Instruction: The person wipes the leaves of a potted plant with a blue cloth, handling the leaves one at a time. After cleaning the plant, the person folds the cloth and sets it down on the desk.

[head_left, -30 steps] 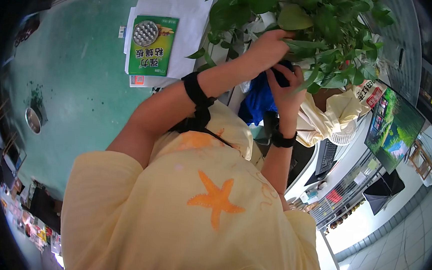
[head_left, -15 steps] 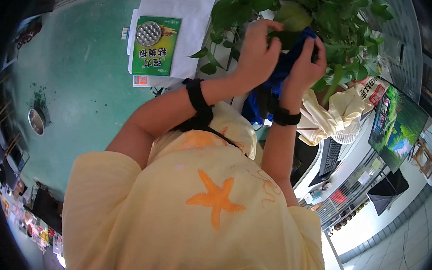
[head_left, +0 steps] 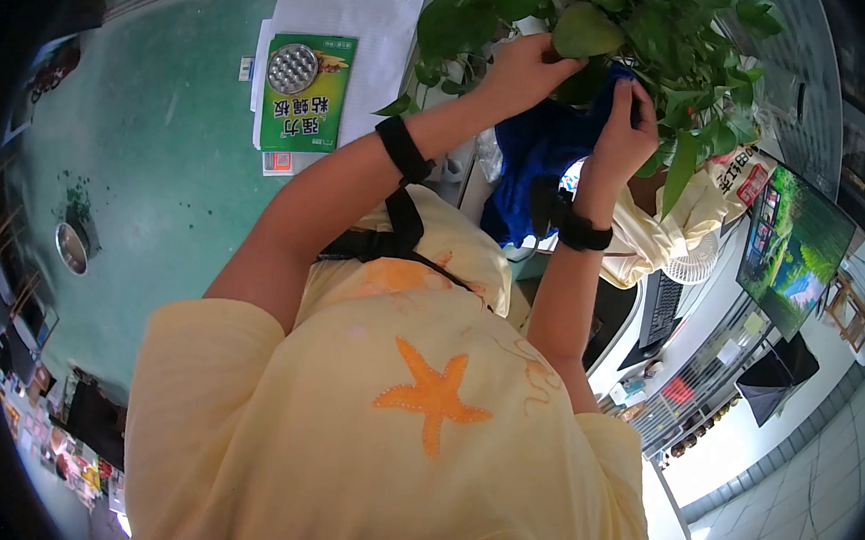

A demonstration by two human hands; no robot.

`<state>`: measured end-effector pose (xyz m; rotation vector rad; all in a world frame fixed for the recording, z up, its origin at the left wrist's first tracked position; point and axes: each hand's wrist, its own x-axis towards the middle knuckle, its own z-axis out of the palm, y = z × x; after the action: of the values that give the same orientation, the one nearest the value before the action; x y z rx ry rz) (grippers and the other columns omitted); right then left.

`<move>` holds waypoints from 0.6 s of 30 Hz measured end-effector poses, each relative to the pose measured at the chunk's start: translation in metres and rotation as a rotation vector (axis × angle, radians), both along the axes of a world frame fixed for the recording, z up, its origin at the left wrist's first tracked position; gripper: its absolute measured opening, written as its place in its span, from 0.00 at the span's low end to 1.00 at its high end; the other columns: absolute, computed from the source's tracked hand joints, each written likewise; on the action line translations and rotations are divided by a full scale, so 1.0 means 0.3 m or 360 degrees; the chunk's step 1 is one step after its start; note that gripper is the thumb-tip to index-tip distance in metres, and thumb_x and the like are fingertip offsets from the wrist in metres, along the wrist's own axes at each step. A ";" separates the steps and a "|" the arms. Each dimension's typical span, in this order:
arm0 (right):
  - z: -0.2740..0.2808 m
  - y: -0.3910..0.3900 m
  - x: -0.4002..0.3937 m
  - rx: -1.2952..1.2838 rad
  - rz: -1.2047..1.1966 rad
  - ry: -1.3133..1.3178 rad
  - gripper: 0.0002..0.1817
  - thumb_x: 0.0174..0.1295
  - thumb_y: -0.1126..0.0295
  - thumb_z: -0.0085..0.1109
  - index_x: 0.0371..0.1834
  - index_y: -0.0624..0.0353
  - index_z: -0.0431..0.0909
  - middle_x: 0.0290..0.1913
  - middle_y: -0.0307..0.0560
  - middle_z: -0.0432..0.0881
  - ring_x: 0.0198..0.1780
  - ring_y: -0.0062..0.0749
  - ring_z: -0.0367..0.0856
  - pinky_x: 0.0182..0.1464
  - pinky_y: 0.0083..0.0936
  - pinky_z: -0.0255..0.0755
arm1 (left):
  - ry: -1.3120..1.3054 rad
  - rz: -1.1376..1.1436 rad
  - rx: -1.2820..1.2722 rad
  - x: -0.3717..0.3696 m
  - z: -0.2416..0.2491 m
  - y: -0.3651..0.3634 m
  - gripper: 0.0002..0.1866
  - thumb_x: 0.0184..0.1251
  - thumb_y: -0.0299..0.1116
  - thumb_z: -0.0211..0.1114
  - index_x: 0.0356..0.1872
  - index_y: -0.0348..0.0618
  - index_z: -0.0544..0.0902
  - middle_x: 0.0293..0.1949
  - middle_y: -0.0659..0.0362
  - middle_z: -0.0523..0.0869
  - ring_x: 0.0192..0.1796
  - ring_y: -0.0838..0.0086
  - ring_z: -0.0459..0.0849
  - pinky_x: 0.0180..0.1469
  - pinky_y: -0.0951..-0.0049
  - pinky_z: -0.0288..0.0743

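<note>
My left hand point(head_left: 529, 74) is at the lower edge of a broad green leaf point(head_left: 587, 32), thumb and fingers pinched together on it. That leaf belongs to a bushy potted plant point(head_left: 668, 51) with trailing vines. My right hand point(head_left: 627, 133) is closed on a blue cloth point(head_left: 533, 157), gripping its upper part just under the leaves. The cloth hangs spread out between my two forearms. A black band circles each wrist.
On white sheets point(head_left: 375, 15) at the left lies a green box point(head_left: 307, 121) with a round metal-studded item point(head_left: 293, 69). To the right are a cream fabric bag point(head_left: 692, 218), a white fan point(head_left: 696, 266), a keyboard point(head_left: 660, 311) and a lit monitor point(head_left: 797, 255). A metal bowl point(head_left: 72, 247) sits on the green floor.
My left hand has gone from fingers apart to pinching the leaf, moving slightly up and right. The blue cloth now hangs wider below, and my right hand has lowered slightly.
</note>
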<state>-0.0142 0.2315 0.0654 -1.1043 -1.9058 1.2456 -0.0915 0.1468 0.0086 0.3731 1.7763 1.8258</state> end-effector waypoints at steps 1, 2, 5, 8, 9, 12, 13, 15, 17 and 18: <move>-0.012 0.009 0.002 0.0179 0.0042 -0.0076 0.14 0.56 0.67 0.61 0.40 0.67 0.79 0.38 0.47 0.82 0.39 0.29 0.77 0.47 0.23 0.69 | -0.0122 -0.0092 -0.0003 -0.010 0.002 0.006 0.18 0.56 0.41 0.65 0.40 0.36 0.81 0.29 0.54 0.83 0.29 0.73 0.80 0.34 0.72 0.72; -0.037 0.025 0.005 0.0358 0.0086 -0.0149 0.14 0.56 0.66 0.62 0.40 0.67 0.80 0.38 0.49 0.82 0.39 0.31 0.78 0.46 0.25 0.69 | -0.0087 -0.0086 -0.0022 -0.015 -0.005 0.016 0.18 0.56 0.40 0.65 0.40 0.36 0.81 0.28 0.54 0.84 0.30 0.73 0.80 0.34 0.72 0.72; -0.069 0.022 -0.016 0.0650 0.0076 -0.0321 0.13 0.54 0.67 0.63 0.36 0.66 0.81 0.36 0.48 0.83 0.39 0.31 0.79 0.49 0.24 0.69 | -0.0029 -0.0041 -0.0057 -0.013 -0.039 0.047 0.17 0.54 0.42 0.64 0.36 0.36 0.82 0.26 0.52 0.83 0.30 0.68 0.81 0.34 0.69 0.72; -0.076 0.006 -0.024 0.0658 0.0090 -0.0361 0.12 0.52 0.66 0.64 0.33 0.66 0.82 0.36 0.48 0.84 0.40 0.31 0.79 0.50 0.25 0.68 | -0.0012 0.0035 -0.0084 -0.004 -0.078 0.068 0.19 0.51 0.46 0.65 0.29 0.35 0.82 0.23 0.46 0.82 0.29 0.55 0.82 0.32 0.64 0.74; -0.078 0.003 -0.026 0.0630 0.0112 -0.0356 0.13 0.51 0.66 0.65 0.33 0.66 0.82 0.36 0.48 0.84 0.40 0.32 0.80 0.50 0.25 0.68 | 0.0020 0.0038 -0.0123 -0.005 -0.082 0.068 0.19 0.50 0.45 0.65 0.29 0.35 0.82 0.23 0.46 0.82 0.29 0.54 0.82 0.32 0.63 0.74; -0.080 0.006 -0.020 0.0720 0.0167 -0.0386 0.13 0.49 0.67 0.66 0.33 0.66 0.82 0.37 0.49 0.84 0.41 0.34 0.80 0.49 0.26 0.69 | 0.0175 0.0059 -0.0245 -0.008 -0.075 0.051 0.17 0.50 0.42 0.64 0.29 0.35 0.82 0.23 0.44 0.81 0.30 0.52 0.82 0.32 0.62 0.74; -0.081 0.013 -0.017 0.0772 0.0188 -0.0427 0.14 0.49 0.67 0.66 0.34 0.66 0.81 0.37 0.50 0.83 0.41 0.36 0.80 0.49 0.27 0.69 | 0.0237 0.0067 -0.0283 -0.008 -0.063 0.041 0.16 0.49 0.40 0.63 0.28 0.35 0.82 0.24 0.43 0.81 0.30 0.52 0.81 0.32 0.62 0.74; -0.084 0.025 -0.012 0.0875 0.0227 -0.0512 0.16 0.47 0.66 0.67 0.36 0.65 0.81 0.38 0.51 0.83 0.42 0.39 0.80 0.49 0.28 0.69 | 0.0214 0.0120 -0.0196 0.000 -0.051 0.026 0.15 0.51 0.40 0.63 0.30 0.35 0.82 0.25 0.43 0.80 0.29 0.52 0.81 0.31 0.62 0.73; -0.083 0.026 -0.018 0.0937 0.0179 -0.0538 0.19 0.46 0.65 0.67 0.39 0.65 0.80 0.39 0.52 0.83 0.42 0.42 0.80 0.49 0.30 0.69 | 0.0162 0.0146 -0.0199 0.015 -0.028 0.013 0.15 0.52 0.39 0.63 0.29 0.35 0.81 0.25 0.43 0.80 0.29 0.52 0.81 0.31 0.62 0.73; -0.083 0.026 -0.022 0.0969 0.0155 -0.0549 0.20 0.45 0.64 0.67 0.40 0.65 0.79 0.40 0.53 0.82 0.43 0.44 0.80 0.49 0.30 0.69 | 0.0119 0.0146 -0.0247 0.019 0.005 0.002 0.14 0.52 0.39 0.63 0.29 0.35 0.81 0.25 0.43 0.80 0.29 0.53 0.80 0.31 0.62 0.73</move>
<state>-0.0206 0.2392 0.0405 -0.9354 -2.3929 0.4612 -0.0857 0.1475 0.0101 0.3072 2.0017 1.7415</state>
